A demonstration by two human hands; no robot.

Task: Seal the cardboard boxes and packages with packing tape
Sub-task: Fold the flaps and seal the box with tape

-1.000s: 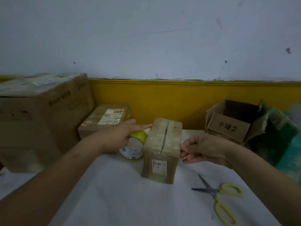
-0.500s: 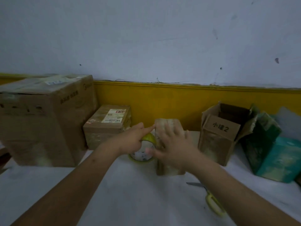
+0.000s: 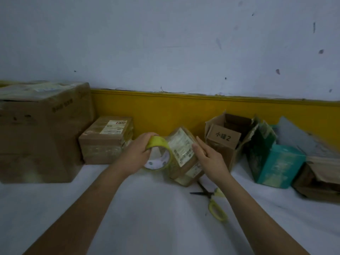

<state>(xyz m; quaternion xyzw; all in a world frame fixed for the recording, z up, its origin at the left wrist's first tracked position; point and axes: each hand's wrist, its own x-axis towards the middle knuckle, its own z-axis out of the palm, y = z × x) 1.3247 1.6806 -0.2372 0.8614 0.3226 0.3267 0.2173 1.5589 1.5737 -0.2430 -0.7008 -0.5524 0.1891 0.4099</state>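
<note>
Tipped off its base within the last half second, the small parcel point(image 3: 181, 148) is now leaning at a slant with its labelled face turning up toward the camera. The tape roll point(image 3: 158, 142) is riding clear of the white table point(image 3: 147, 218), and the right hand point(image 3: 209, 159) is sliding off the parcel's front to its side.

At 9 o'clock the big carton point(image 3: 42, 135) is sitting against the wall, and the sealed brown box point(image 3: 106, 142) is sitting just beside it at 10 o'clock; both are looking finished and parked out of the way. At 2 o'clock the open box point(image 3: 223, 138) is standing with its flaps up, and at 3 o'clock the teal carton point(image 3: 279, 164) is leaning near it, probably waiting their turn.

The parcel itself is sitting near dead centre, at 12 o'clock from the person. The right hand is lying flat on the parcel's 3 o'clock face, fingers straight and together, seemingly propping it at that tilt so the next face is coming within reach of the tape. The left hand point(image 3: 134, 157) is curling round the tape roll at the parcel's 9 o'clock side, thumb inside the core, holding the roll touching the cardboard so that a strip is likely staying attached. Whether tape is actually bridging the 2 is too dim to tell.

At 5 o'clock the yellow-handled scissors point(image 3: 206, 194) are lying shut near the parcel, apparently kept close for the cut.
</note>
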